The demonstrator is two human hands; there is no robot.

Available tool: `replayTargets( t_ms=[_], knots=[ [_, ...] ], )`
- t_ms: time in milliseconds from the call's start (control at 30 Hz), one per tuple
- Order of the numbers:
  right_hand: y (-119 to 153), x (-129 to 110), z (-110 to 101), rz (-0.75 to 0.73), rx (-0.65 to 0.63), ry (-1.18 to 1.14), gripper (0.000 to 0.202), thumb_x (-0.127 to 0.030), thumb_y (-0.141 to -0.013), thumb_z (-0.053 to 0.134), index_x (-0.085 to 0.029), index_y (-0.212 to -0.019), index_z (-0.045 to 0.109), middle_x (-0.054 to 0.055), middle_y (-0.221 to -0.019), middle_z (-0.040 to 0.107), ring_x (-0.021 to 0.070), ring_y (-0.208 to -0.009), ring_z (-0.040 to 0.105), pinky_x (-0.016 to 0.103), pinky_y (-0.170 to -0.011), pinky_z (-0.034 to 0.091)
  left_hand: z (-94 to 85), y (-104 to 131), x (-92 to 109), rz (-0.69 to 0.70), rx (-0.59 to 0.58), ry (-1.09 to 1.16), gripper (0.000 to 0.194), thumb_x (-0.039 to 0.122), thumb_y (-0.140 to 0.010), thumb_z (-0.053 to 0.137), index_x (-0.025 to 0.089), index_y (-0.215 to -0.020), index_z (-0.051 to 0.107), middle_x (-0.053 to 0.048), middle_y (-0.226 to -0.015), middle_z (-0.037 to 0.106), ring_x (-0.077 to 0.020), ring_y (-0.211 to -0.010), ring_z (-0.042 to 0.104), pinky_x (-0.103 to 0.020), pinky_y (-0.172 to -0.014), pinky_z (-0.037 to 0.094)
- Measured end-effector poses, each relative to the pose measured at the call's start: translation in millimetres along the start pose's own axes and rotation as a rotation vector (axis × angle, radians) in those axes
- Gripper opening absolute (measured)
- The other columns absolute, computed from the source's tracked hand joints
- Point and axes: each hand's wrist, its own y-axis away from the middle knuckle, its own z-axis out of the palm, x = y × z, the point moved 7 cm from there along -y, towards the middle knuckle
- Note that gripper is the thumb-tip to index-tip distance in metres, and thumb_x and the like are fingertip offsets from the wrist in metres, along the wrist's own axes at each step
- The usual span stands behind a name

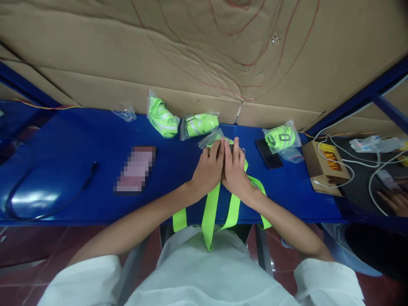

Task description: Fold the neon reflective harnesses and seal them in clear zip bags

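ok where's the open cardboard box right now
In the head view, the cardboard box is on the right, at the right end of the blue table, past the black phone and bagged green strap.

We face a wall of brown cardboard [111,55] that spans from 10 to 2 o'clock, creased across its width, with red curving lines [310,33] on it near 12 and 1 o'clock. Below it we have a glossy blue tabletop [79,170], reaching from 9 o'clock through the centre towards 4. A blue beam [28,87] slants in at 10 o'clock, and a blue frame [353,97] rises at 2. At 3 o'clock we see a dark work surface [360,180]. Under the table's near edge, we make out reddish floor tiles [41,242] with paler joints at 7 o'clock, and grey legs [263,246] near 5 and 7. White glare [35,202] shines off the tabletop at 8 o'clock.
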Motion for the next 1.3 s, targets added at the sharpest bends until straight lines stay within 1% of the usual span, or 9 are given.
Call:
replayTargets(
  t_ms=[133, 233, 333, 467, 733, 933, 1033, 1133, 1300],
  knots=[
    [0, 12, -8, -0.025, -0.013, -0.126, 0.082, -0.014, -0.1, 0.041, -0.019, -0.169, -0.003, 0.023, -0.175, -0.006, 0.042, -0.163, 0.005, 0.065, -0.122, 0.029, 4.7, -1, -7, 0.099, 0.044, 0.204, 0.067, 0.011, -0.098, 0.04, -0.001, -0.161, 0.022, -0.033, -0.162, 0.032, -0.0422, -0.156, 0.027, -0.06, -0.121, 0.036],
    [-2, 32, -23, -0.029, -0.016, -0.231, 0.084, -0.028, -0.101, 0.053, -0.026, -0.169, 0.003, 0.019, -0.174, 0.017, 0.0386, -0.16, 0.021, 0.062, -0.122, 0.032, 4.8, -1, -27, 0.075, -0.018, 0.443, 0.078, 0.018, -0.096, 0.054, 0.014, -0.165, 0.02, -0.023, -0.162, 0.037, -0.0356, -0.152, 0.038, -0.052, -0.121, 0.042],
    [-4, 55, -32, 0.023, -0.054, -0.342, 0.095, -0.046, -0.093, 0.071, -0.03, -0.168, 0.014, 0.016, -0.164, 0.04, 0.0378, -0.149, 0.041, 0.06, -0.12, 0.035, -1.9, -3, -46, 0.016, -0.029, 0.633, 0.069, 0.026, -0.093, 0.067, 0.025, -0.156, 0.04, -0.012, -0.15, 0.053, -0.029, -0.139, 0.054, -0.045, -0.117, 0.046],
    [-2, 62, -24, 0.022, -0.152, -0.602, 0.106, -0.055, -0.084, 0.081, -0.029, -0.167, 0.022, 0.015, -0.163, 0.046, 0.0348, -0.148, 0.047, 0.054, -0.123, 0.035, -13.8, -4, -55, -0.022, 0.1, 0.767, 0.052, 0.026, -0.089, 0.073, 0.026, -0.138, 0.055, -0.007, -0.134, 0.063, -0.0243, -0.13, 0.059, -0.039, -0.114, 0.046],
    [1, 57, -26, 0.147, 0.024, -0.757, 0.062, -0.043, -0.084, 0.082, -0.024, -0.14, 0.063, 0.01, -0.14, 0.07, 0.0299, -0.129, 0.065, 0.044, -0.112, 0.048, -10.2, 1, -54, -0.129, 0.216, 1.044, 0.061, 0.03, -0.08, 0.084, 0.025, -0.134, 0.055, -0.007, -0.125, 0.064, -0.0232, -0.122, 0.063, -0.04, -0.11, 0.048],
    [-8, 57, -24, 0.526, 0.053, -1.374, 0.039, -0.055, -0.08, 0.082, -0.021, -0.099, 0.073, 0.003, -0.093, 0.078, 0.0207, -0.082, 0.075, 0.034, -0.078, 0.063, -5.4, 2, -41, -0.245, 0.042, 1.588, 0.116, 0.047, -0.061, 0.099, 0.036, -0.157, 0.035, -0.009, -0.137, 0.065, -0.0289, -0.124, 0.066, -0.038, -0.098, 0.058],
    [-8, 55, -6, 0.735, 0.029, -1.605, 0.044, -0.059, -0.075, 0.086, -0.019, -0.088, 0.071, 0.001, -0.075, 0.074, 0.0159, -0.06, 0.069, 0.03, -0.06, 0.061, 12.3, 6, -35, -0.461, -0.12, 1.668, 0.094, 0.047, -0.07, 0.094, 0.028, -0.151, 0.05, -0.01, -0.13, 0.072, -0.0288, -0.117, 0.07, -0.039, -0.101, 0.057],
    [-3, 51, 12, 0.835, -0.047, -1.657, 0.046, -0.056, -0.068, 0.092, -0.017, -0.085, 0.073, 0.002, -0.066, 0.072, 0.0151, -0.054, 0.067, 0.027, -0.055, 0.059, 25.4, 12, -37, -0.624, -0.199, 1.558, 0.06, 0.047, -0.076, 0.09, 0.015, -0.123, 0.073, -0.012, -0.118, 0.077, -0.0278, -0.109, 0.073, -0.036, -0.101, 0.055],
    [3, 53, 13, 0.825, -0.048, -1.621, 0.046, -0.056, -0.065, 0.093, -0.016, -0.079, 0.076, 0.003, -0.067, 0.074, 0.0164, -0.055, 0.066, 0.03, -0.054, 0.059, 27.9, 17, -27, -0.658, -0.351, 1.635, 0.067, 0.054, -0.076, 0.088, 0.014, -0.126, 0.073, -0.014, -0.114, 0.079, -0.0308, -0.103, 0.075, -0.04, -0.096, 0.057]
  ],
)
